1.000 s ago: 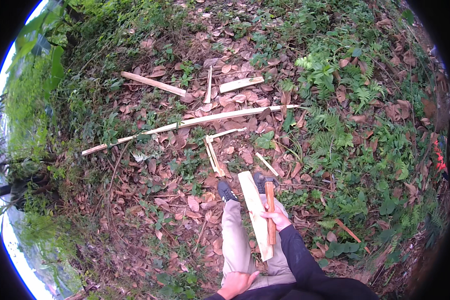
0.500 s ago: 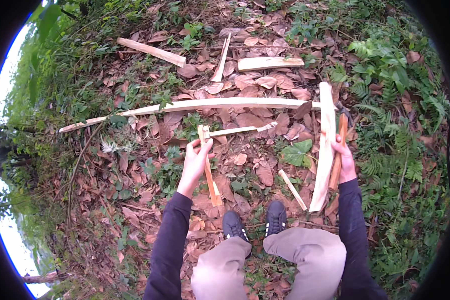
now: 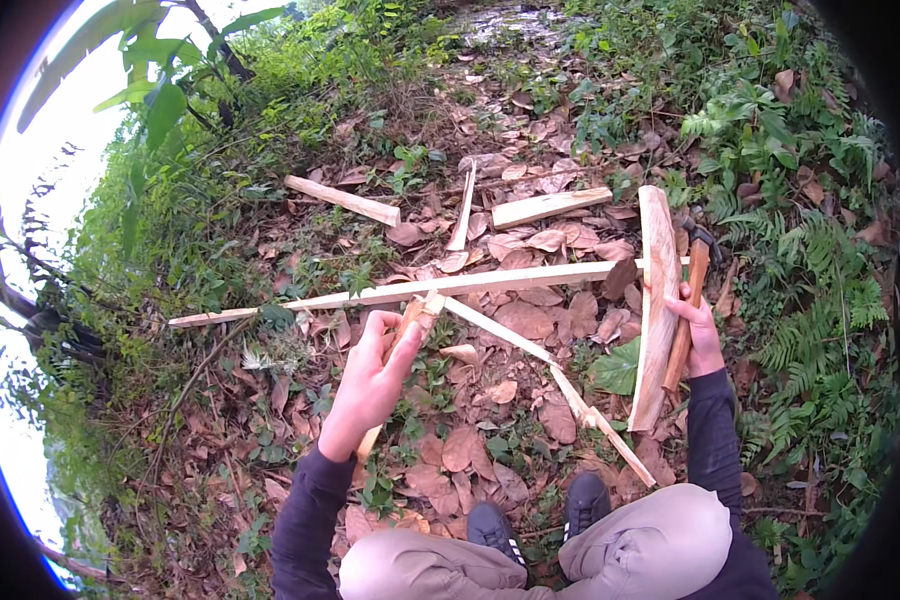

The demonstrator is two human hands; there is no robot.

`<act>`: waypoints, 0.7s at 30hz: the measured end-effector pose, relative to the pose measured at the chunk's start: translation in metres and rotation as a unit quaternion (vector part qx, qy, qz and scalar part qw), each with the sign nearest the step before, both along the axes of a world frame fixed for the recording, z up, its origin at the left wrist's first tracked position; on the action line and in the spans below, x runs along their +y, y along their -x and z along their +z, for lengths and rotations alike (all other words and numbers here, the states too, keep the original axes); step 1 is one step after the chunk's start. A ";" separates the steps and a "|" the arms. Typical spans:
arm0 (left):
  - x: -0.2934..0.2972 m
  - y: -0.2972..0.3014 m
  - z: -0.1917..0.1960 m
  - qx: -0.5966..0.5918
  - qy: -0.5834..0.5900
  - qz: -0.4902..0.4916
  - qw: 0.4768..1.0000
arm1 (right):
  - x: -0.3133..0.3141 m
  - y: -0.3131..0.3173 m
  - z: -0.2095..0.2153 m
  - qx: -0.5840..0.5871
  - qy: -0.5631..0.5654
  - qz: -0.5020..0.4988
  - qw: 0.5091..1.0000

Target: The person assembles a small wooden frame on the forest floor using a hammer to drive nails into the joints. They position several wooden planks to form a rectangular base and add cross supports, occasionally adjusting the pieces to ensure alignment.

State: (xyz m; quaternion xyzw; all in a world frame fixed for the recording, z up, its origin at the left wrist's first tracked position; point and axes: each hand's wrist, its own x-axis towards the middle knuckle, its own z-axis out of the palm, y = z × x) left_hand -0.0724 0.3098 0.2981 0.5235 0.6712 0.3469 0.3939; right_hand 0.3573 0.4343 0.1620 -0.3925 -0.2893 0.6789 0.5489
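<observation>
My left hand [image 3: 370, 385] is closed around a split wooden stick [image 3: 425, 312], whose lower end shows below the wrist. From its top a thin wooden strip [image 3: 495, 328] slopes down to the right. That strip's far end meets or overlaps another narrow strip [image 3: 600, 425] on the leaves; whether they are joined I cannot tell. At the right, my right hand [image 3: 702, 330] grips the wooden handle of a hammer [image 3: 688, 325], its dark head uppermost. A broad pale plank [image 3: 656, 310] stands alongside the handle against my fingers; whether they also hold it is hidden.
A long wooden pole [image 3: 450, 285] lies across the ground ahead. Beyond it are a split stick [image 3: 342, 200], a narrow piece [image 3: 463, 210] and a short board [image 3: 550, 207]. Brown leaves cover the ground, with ferns [image 3: 810, 310] at right. My shoes [image 3: 495, 530] are close below.
My left hand has raised and tilted its stick, and the thin strip now slants downward instead of lying nearly level. The plank beside the hammer has turned, showing a grainier face. The view has tipped up.
</observation>
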 end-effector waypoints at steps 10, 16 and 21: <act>0.043 -0.022 0.042 0.372 -0.012 -0.248 0.894 | -0.054 0.002 0.000 -0.116 -0.004 0.025 0.993; 0.052 -0.035 0.011 0.370 -0.079 -0.309 0.873 | -0.082 0.033 -0.043 -0.133 -0.012 0.044 0.990; 0.046 -0.038 0.002 0.401 -0.142 -0.296 0.855 | -0.094 0.043 -0.050 -0.102 0.038 0.053 0.993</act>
